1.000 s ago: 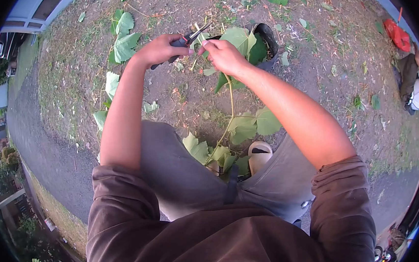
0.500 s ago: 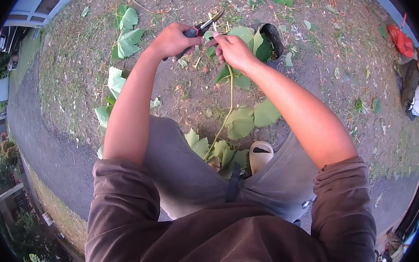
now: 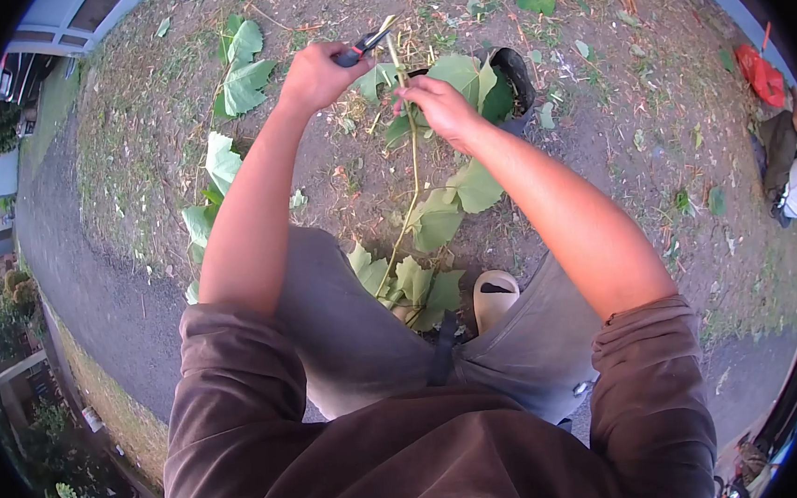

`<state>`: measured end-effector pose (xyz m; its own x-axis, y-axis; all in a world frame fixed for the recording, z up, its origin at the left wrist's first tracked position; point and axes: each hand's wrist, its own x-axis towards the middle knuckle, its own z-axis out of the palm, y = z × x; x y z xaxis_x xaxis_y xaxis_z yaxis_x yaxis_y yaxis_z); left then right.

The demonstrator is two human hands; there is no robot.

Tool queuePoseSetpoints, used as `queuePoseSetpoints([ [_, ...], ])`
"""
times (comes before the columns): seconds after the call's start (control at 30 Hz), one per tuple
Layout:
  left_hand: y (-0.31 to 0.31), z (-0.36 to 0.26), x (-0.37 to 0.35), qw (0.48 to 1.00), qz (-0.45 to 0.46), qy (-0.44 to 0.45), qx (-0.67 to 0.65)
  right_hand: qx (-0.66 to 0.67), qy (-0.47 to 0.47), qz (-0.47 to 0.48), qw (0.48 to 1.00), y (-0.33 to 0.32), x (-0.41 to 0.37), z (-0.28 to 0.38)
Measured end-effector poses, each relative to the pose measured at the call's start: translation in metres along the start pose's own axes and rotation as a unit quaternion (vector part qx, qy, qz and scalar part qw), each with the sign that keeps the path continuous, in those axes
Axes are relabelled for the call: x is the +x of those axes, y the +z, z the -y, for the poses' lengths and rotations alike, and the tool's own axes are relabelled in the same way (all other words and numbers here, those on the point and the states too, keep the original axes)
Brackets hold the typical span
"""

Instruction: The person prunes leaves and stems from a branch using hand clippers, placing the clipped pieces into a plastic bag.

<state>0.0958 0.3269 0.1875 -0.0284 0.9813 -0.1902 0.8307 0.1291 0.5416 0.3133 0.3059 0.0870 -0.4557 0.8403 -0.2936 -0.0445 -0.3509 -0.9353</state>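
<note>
My left hand (image 3: 317, 76) is wrapped around the dark handles of pruning shears (image 3: 364, 48), whose blades lie right at the upper end of a leafy vine cutting (image 3: 414, 173). Closed in a pinch, my right hand (image 3: 444, 112) grips that stem a little below the blades. The stem runs down toward me, with broad green leaves (image 3: 438, 220) along it and more near my feet. Beside my right hand, other large leaves (image 3: 456, 74) overlap a black pot-like container (image 3: 518, 76) in this view.
A second leafy vine (image 3: 245, 85) lies on the ground to the left. Loose leaves and clippings are scattered over the soil. A beige slipper (image 3: 495, 305) is on my foot. A red bag (image 3: 759, 75) lies at the far right, and a paved strip (image 3: 69, 228) runs along the left.
The shears have shifted left and down, their blades now at the stem's top end. My right hand has moved slightly down and right, and the stem with its leaves has swung left.
</note>
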Motion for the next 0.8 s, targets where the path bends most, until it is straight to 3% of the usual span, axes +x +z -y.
queuePoseSetpoints([
  [0.03, 0.001, 0.005, -0.001, 0.999, -0.020, 0.008, 0.027, -0.093, -0.061, -0.004, 0.994, 0.000, -0.001, -0.005],
  [0.07, 0.002, 0.010, -0.001, 0.998, -0.041, 0.014, 0.053, -0.153, -0.062, -0.015, 0.986, 0.000, 0.000, -0.008],
  [0.17, -0.002, 0.021, 0.000, 1.000, 0.012, -0.004, 0.007, -0.153, -0.031, -0.047, 0.987, 0.004, -0.009, -0.006],
  [0.3, -0.006, 0.027, 0.004, 1.000, 0.009, -0.005, -0.023, -0.156, -0.080, -0.080, 0.981, 0.011, -0.015, 0.009],
  [0.37, -0.010, 0.030, 0.001, 0.993, 0.100, 0.003, -0.066, -0.149, -0.076, -0.092, 0.982, 0.012, -0.017, 0.019],
  [0.47, -0.009, 0.028, -0.002, 0.989, 0.135, 0.040, -0.033, -0.131, -0.066, -0.101, 0.984, 0.010, -0.008, 0.017],
  [0.57, -0.002, 0.018, -0.007, 0.984, 0.171, 0.023, -0.044, -0.135, -0.055, -0.097, 0.984, 0.009, -0.006, 0.010],
  [0.8, 0.000, 0.009, -0.007, 0.987, 0.157, 0.009, -0.046, -0.102, -0.039, -0.098, 0.989, 0.008, -0.003, 0.010],
])
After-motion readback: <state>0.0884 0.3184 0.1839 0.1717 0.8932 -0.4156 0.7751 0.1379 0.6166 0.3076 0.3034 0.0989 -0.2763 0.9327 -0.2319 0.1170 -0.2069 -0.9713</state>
